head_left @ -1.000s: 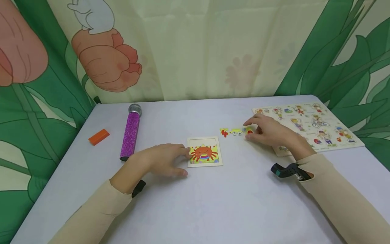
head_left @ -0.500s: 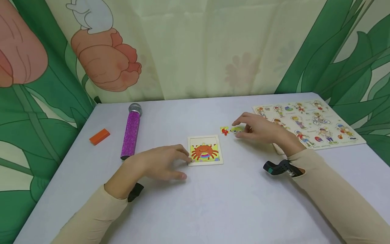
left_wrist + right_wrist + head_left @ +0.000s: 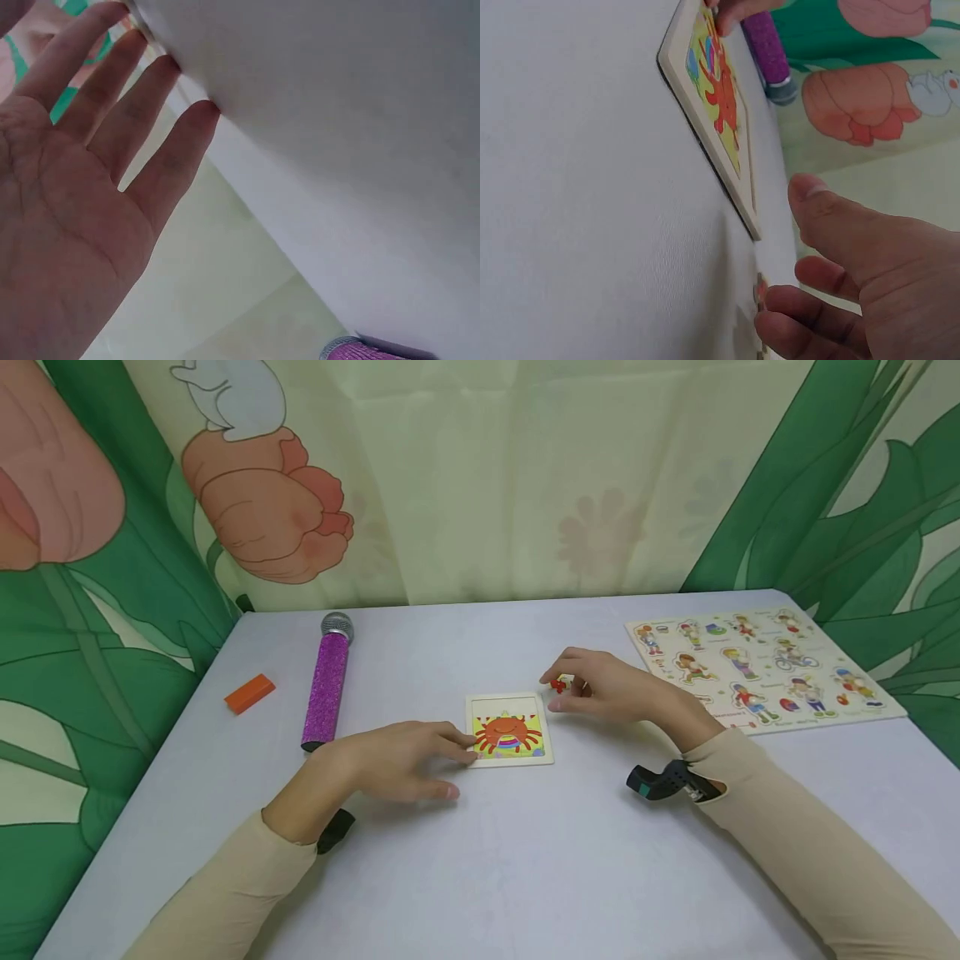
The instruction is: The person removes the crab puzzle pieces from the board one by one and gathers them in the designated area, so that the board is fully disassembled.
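Note:
A small square jigsaw puzzle with a pale wooden frame (image 3: 551,739) lies on the table, a red crab picture (image 3: 507,735) filling its lower part; the top strip is bare. My left hand (image 3: 408,764) rests its fingertips at the frame's left edge, fingers fairly straight in the left wrist view. To the right of the frame, my right hand (image 3: 611,689) hovers low with thumb and fingers apart. Between them shows a loose red-and-yellow puzzle piece (image 3: 558,684). The other loose pieces are hidden under the hand in the head view; fingertips come close to a piece (image 3: 761,289) in the right wrist view.
A purple glitter microphone (image 3: 327,685) and an orange block (image 3: 250,694) lie on the left of the white table (image 3: 525,868). At the right lies a large picture board (image 3: 765,668) with children printed on it. A patterned curtain (image 3: 480,485) hangs behind.
My right hand has moved left along the row of loose pieces, from the rightmost one to the one nearest the frame. My left hand has stayed by the frame's left edge.

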Motion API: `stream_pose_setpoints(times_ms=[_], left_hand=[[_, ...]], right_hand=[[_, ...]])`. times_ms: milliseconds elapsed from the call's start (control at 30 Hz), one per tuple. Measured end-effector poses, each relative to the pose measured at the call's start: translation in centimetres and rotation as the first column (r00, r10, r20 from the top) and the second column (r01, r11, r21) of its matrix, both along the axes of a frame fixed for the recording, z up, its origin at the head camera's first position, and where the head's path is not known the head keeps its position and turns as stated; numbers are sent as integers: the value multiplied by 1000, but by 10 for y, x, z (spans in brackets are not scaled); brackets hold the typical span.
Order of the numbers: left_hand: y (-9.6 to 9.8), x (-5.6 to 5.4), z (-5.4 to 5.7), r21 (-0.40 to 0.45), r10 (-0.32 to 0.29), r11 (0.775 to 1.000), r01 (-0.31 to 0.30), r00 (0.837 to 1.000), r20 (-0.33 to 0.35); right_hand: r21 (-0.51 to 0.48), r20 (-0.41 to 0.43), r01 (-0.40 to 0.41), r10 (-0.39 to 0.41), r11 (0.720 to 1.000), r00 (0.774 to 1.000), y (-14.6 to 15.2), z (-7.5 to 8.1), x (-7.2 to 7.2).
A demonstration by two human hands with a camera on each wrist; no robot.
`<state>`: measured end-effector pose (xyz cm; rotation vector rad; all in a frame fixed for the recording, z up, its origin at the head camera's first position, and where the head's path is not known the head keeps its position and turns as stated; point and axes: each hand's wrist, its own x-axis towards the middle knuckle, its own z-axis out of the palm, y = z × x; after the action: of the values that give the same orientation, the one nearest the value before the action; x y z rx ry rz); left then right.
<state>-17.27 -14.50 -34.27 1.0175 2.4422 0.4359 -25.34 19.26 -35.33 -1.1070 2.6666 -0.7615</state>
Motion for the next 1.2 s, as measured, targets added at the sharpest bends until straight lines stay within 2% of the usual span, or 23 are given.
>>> stream_pose_setpoints(times_ms=[200, 367, 533, 700, 833, 1033, 1200], left_hand=[[5, -1, 2, -34, 1, 999, -1, 1000, -16], [6, -2, 2, -60, 33, 998, -34, 999, -9], [5, -1, 1, -58, 22, 998, -21, 1000, 15], [5, -1, 1, -37, 0, 999, 0, 1000, 5], [4, 0, 2, -33, -10, 999, 11, 1000, 8], [4, 1, 2, -45, 2, 999, -1, 1000, 11], [4, 1, 2, -40, -10, 999, 10, 1000, 6]], right_hand=[[-3, -35, -66, 66, 998, 997, -16, 1, 2], [21, 6, -107, 107, 994, 994, -34, 3, -1], [8, 39, -146, 146, 989, 988, -45, 1, 1], [1, 75, -170, 170, 985, 983, -55, 1, 4], [3, 68, -204, 203, 979, 977, -64, 0, 3], [36, 71, -212, 209, 977, 975, -72, -2, 3], [26, 75, -234, 232, 972, 970, -77, -4, 3]])
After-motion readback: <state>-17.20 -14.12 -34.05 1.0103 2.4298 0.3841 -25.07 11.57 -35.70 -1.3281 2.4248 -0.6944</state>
